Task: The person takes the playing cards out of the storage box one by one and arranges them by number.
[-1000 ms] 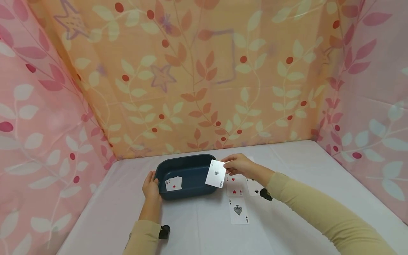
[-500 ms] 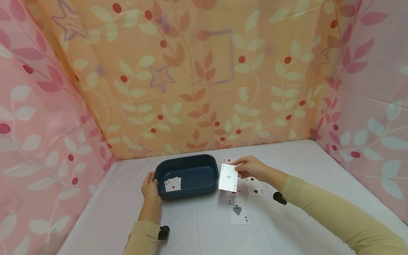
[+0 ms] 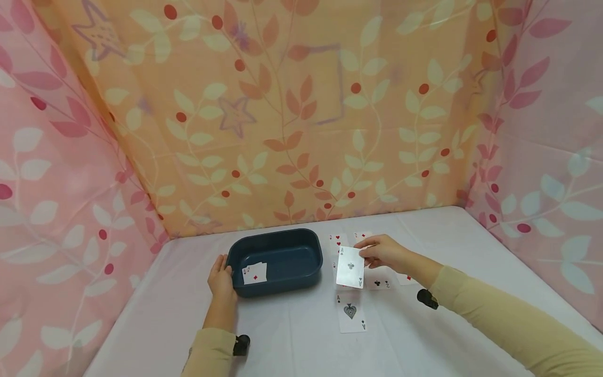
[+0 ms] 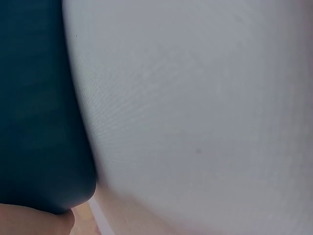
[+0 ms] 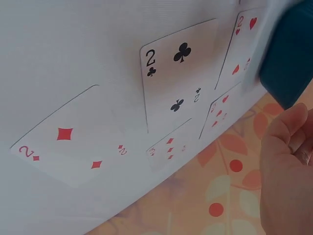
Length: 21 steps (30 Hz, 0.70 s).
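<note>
- White ace of clubs (image 3: 350,267) hangs face up above the table (image 3: 292,335), at three o'clock from the blue dish (image 3: 282,287) and clear of it; one second ago it overlapped the dish's rim.
- Right hand (image 3: 383,252) pinches the card's far right edge between thumb and fingers; it has shifted toward three o'clock.
- Left hand (image 3: 220,278) grasps the dish at nine o'clock, as before; how far its fingers curl under is hidden.
- Inside the dish, toward eight o'clock, lie overlapping playing cards (image 3: 255,274), a red diamond on top, unchanged.
- Around the held card, on the table: ace of spades (image 3: 350,314) at six o'clock, two of clubs (image 5: 178,76) at four, three of hearts (image 5: 219,113) at eleven; three of diamonds (image 5: 167,149) at one and two of diamonds (image 5: 64,139) past three have come into sight.
- Floral cloth (image 3: 282,104) stands at twelve.
</note>
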Each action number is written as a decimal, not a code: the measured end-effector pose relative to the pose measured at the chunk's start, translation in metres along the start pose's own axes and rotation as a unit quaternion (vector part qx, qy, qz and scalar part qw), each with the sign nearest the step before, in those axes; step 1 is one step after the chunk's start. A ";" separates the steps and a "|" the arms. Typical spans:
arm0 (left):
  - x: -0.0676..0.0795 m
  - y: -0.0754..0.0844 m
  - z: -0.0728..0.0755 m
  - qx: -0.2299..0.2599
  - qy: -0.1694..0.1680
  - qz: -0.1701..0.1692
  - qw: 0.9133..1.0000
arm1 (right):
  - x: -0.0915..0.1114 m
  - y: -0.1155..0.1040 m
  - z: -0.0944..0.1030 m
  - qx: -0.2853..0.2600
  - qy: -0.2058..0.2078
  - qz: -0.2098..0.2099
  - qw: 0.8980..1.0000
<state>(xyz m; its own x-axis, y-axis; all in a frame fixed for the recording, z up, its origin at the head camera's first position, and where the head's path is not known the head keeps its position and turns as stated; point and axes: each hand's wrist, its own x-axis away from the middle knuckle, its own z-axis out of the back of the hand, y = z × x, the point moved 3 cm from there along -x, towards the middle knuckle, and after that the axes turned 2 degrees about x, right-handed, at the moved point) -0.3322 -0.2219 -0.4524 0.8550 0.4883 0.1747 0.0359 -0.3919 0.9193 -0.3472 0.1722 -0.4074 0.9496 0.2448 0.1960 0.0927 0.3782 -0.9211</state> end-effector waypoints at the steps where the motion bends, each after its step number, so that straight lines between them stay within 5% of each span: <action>1: 0.000 0.000 0.000 -0.001 0.000 0.000 1.000 | 0.002 0.001 0.001 0.000 -0.002 0.000 1.000; 21: -0.003 -0.001 0.000 -0.019 0.003 0.001 1.000 | 0.022 0.030 0.019 0.059 -0.023 -0.022 0.998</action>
<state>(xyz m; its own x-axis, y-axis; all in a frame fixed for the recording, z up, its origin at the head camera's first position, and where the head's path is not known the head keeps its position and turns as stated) -0.3352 -0.2228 -0.4542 0.8516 0.4927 0.1788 0.0142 -0.3626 0.9319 -0.3298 0.2059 -0.4241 0.9304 0.2650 0.2532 0.0953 0.4921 -0.8653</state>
